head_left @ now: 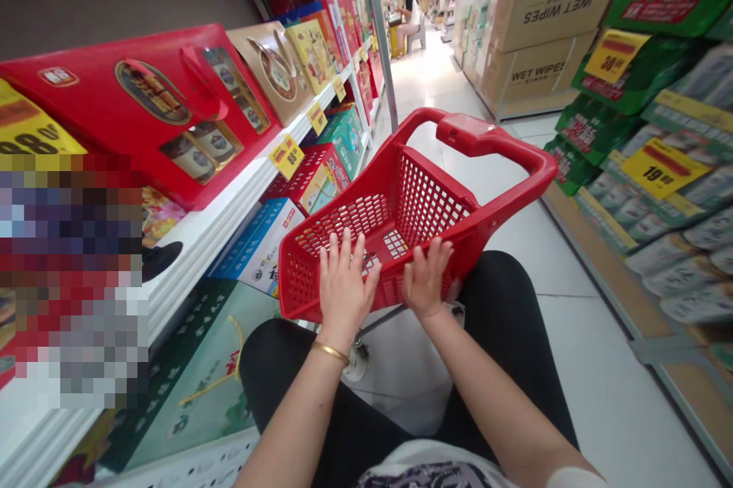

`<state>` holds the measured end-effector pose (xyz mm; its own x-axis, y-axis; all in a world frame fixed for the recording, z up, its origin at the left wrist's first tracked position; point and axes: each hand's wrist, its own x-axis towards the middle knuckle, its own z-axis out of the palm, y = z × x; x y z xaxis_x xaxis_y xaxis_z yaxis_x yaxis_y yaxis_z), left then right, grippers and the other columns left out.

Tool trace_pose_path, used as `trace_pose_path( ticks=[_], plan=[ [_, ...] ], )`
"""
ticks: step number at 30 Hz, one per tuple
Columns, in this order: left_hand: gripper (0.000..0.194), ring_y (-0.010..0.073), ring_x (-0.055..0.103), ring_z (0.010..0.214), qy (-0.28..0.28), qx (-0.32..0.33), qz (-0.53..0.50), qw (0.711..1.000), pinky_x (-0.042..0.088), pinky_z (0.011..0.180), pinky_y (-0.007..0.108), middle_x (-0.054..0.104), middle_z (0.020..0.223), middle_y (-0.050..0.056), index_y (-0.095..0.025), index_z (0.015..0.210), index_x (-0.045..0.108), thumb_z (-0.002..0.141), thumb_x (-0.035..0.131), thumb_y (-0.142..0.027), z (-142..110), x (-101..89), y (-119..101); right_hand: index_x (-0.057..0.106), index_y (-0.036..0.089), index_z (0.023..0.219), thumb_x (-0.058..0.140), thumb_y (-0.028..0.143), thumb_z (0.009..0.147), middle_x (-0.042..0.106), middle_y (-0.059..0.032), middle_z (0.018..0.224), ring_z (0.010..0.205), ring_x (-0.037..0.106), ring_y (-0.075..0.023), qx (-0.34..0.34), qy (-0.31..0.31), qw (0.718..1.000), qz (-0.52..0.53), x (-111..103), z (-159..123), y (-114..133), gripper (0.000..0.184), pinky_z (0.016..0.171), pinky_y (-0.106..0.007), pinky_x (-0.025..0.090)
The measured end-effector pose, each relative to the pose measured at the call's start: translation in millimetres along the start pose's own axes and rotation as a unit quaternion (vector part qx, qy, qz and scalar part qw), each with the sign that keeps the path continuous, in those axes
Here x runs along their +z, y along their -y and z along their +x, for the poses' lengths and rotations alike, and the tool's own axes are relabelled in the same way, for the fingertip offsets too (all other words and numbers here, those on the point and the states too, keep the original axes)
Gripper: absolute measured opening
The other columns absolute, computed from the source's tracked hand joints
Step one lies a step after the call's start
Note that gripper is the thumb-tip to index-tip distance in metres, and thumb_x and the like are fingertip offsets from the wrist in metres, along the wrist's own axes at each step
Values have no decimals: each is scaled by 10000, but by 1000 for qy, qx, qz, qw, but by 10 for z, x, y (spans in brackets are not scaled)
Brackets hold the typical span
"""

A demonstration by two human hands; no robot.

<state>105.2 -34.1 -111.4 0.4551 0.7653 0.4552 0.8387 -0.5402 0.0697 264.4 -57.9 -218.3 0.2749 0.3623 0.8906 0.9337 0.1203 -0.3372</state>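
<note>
In front of my knees stands a red plastic shopping basket (424,198) with a raised handle (492,140) and perforated walls. I see no goods inside it. My left hand (345,286) has its fingers stretched out over the basket's near side, and a gold bangle (330,353) circles that wrist. Palm down, my right hand (427,274) lies by the near rim, fingers spread. Whether either palm touches the rim, I cannot tell. Neither hand holds anything.
Shelves on the left carry a red gift box (149,106), a tan box (272,64) and yellow price tags. Below lies a green box (200,373). To the right stand wet wipes cartons (538,72) and green packs (635,75). A seated person (408,11) is far down the aisle.
</note>
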Motion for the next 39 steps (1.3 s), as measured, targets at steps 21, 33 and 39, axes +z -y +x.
trace_pose_path(
  ticks=[21,33,39],
  plan=[
    [555,333,187,1580,-35,-6,-14,999,215,1275,570,267,1687,96,-174,1541,477,1055,429,-437,-45,21,-24,631,208,1272,397,204,966,660,-135,1357,1448,468,-338,-28,-103,994,-16,-853,1630,-888,385,1193,-741,230],
    [541,315,218,1574,-35,0,2,999,216,1277,550,305,1674,89,-200,1539,484,1059,417,-442,-54,-4,-38,543,328,1455,559,182,916,644,-37,1420,1456,457,-306,-253,169,949,-86,-1170,1760,-807,558,1241,-694,-43],
    [545,331,235,1567,-54,-9,-29,998,231,1264,585,343,1658,107,-197,1540,478,1053,427,-437,-46,-14,-40,599,329,1399,613,289,917,483,-68,1575,1548,259,-381,-168,74,975,-126,-1153,1825,-909,484,1184,-780,30]
  ],
)
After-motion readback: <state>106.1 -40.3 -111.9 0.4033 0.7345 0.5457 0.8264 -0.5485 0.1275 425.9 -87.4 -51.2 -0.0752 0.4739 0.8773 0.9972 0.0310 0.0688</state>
